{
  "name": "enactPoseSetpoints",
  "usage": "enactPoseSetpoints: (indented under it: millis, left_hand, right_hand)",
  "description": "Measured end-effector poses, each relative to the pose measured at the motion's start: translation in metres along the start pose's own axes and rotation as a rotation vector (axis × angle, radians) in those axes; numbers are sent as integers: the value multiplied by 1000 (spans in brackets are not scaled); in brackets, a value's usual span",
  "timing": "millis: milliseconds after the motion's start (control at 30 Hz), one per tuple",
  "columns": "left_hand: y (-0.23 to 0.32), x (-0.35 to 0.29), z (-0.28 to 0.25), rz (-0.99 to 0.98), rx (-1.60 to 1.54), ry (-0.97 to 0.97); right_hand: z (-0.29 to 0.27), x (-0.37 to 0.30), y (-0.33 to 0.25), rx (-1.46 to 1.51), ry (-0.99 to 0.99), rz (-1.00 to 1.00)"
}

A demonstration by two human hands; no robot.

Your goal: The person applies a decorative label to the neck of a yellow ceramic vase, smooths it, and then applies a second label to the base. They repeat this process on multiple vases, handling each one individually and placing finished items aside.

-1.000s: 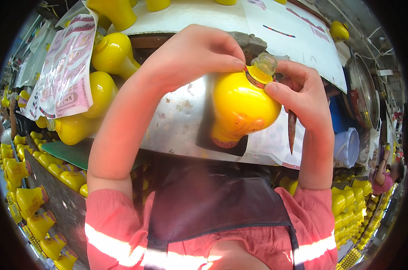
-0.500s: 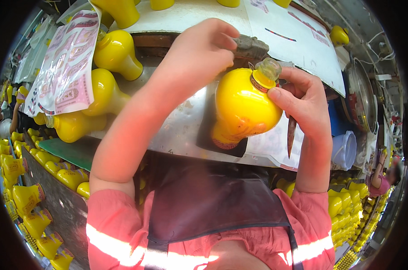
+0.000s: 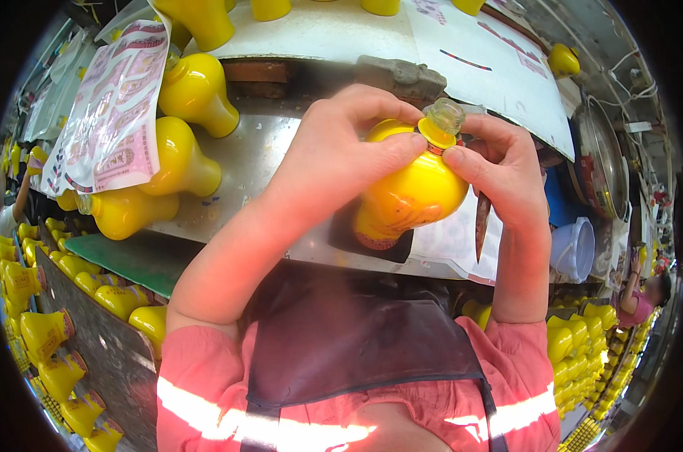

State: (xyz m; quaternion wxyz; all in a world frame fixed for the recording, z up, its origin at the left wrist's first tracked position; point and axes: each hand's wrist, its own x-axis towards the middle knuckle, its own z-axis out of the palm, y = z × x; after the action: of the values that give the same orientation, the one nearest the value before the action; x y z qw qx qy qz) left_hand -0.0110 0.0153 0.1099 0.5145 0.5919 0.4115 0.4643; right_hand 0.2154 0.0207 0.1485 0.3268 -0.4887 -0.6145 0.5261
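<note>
I hold a round yellow bottle [image 3: 411, 194] with a narrow neck and a clear cap [image 3: 445, 118] in front of my chest, tilted with its neck up and to the right. My left hand [image 3: 340, 154] wraps over its upper side, thumb and fingers at the neck. My right hand [image 3: 500, 173] grips the bottle from the right, its fingertips just under the cap, and also carries a thin dark blade [image 3: 481, 222] that points down.
Several more yellow bottles [image 3: 179, 162] lie on a metal worktop [image 3: 251, 162] to the left, next to printed label sheets [image 3: 108, 120]. Rows of yellow bottles [image 3: 36, 331] fill the lower left and lower right. A blue bucket [image 3: 573, 248] stands at right; another person [image 3: 643, 294] beyond.
The bottle has stayed in both hands and shifted slightly. My left fingers have moved from above the cap down onto the neck.
</note>
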Motion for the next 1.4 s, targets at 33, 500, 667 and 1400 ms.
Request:
enactPoseSetpoints:
  millis: [33,500,667,1400]
  left_hand:
    - [-2,0,0,-8,-19,-8]
    - [0,15,-4,-54,-227,-88]
    - [29,14,15,159,214,69]
    - [24,-19,16,221,84,-12]
  right_hand:
    - [1,0,1,-1,4,-5]
    - [3,-5,-4,60,25,133]
    - [8,-10,-8,28,57,124]
    - [17,-34,3,-397,279,-428]
